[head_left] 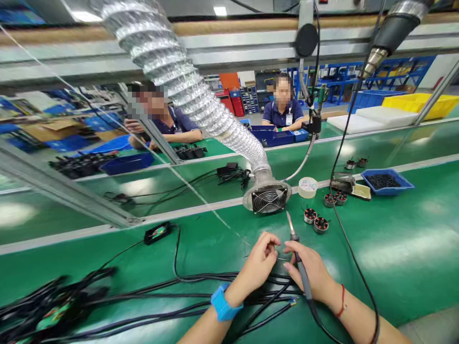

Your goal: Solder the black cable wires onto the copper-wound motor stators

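Observation:
My left hand, with a blue band on the wrist, is closed in a pinch on a thin solder wire. The wire slants down from the upper left to my fingers, and a short silvery end shows between my hands. My right hand grips a soldering iron like a pen, its tip pointing up and away from me. Beneath both hands run several black cables; one stripped cable end with coloured wires lies below my right hand.
A fume fan on a silver duct stands ahead. Motor parts sit to its right, near a blue tray of black pieces. Tangled cables cover the left. A tool hangs overhead. Two people work beyond the bench.

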Tool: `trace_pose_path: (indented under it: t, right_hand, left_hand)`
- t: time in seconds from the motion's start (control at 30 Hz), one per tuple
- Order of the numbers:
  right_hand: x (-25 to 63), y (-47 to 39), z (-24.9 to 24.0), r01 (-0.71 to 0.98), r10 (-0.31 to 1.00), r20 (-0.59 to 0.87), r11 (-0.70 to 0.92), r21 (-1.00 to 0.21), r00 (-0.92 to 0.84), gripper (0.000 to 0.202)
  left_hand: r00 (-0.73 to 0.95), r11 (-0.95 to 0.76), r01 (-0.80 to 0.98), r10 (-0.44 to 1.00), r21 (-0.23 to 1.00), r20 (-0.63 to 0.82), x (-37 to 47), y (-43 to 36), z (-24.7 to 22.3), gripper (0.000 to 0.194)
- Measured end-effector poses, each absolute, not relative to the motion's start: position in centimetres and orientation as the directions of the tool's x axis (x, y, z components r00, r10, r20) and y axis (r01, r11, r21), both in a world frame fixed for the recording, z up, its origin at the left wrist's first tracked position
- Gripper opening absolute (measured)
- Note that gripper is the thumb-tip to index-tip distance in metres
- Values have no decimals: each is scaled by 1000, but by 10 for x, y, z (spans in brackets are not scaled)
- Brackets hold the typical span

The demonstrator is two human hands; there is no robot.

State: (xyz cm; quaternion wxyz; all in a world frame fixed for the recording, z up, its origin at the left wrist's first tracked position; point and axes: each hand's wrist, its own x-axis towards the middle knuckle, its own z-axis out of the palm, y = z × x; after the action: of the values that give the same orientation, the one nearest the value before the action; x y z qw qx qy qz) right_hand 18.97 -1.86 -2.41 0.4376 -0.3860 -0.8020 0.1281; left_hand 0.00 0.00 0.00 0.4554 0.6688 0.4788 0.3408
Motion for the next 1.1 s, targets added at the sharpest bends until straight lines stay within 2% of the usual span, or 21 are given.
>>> trace_pose_path:
  t: [0.17,0.27,0.37,0.43,0.5,0.6,0.73,0.9,1.1]
  right_hand:
    - [187,-16,-21,504,693,659,697,-510,-292,36]
    - [188,-15,-24,546,692,666,684,-484,-278,33]
    - [192,-13,-28,622,685,675,661,-420,-272,29]
    - [199,-11,-28,686,686,672,632,-360,-279,28]
    - [211,-8,-26,755,703,653,583,-300,-283,28]
    - [234,-4,-21,854,759,597,470,-225,-260,30]
    - [261,3,-17,929,831,502,347,-132,-239,33]
    - [273,21,-25,926,843,445,370,-71,-303,28]
    - [278,37,-33,942,831,482,333,-31,-278,33]
  left_hand:
    - [348,-219,360,934,907,87,18,2,10,13]
    - [407,-316,437,904,842,128,18,1,17,10]
    - [517,-439,657,854,613,57,9,3,20,16]
    - [526,-462,755,850,466,-10,-1,5,19,21]
    - [496,-434,795,867,424,-44,-16,7,15,25]
    - [450,-377,821,890,429,-78,-41,6,9,26]
    - [405,-303,818,907,489,-115,-75,-4,7,27]
    - [325,-237,857,937,457,-125,-107,-28,22,28]
    - [88,-27,933,984,358,-154,-165,-41,40,20]
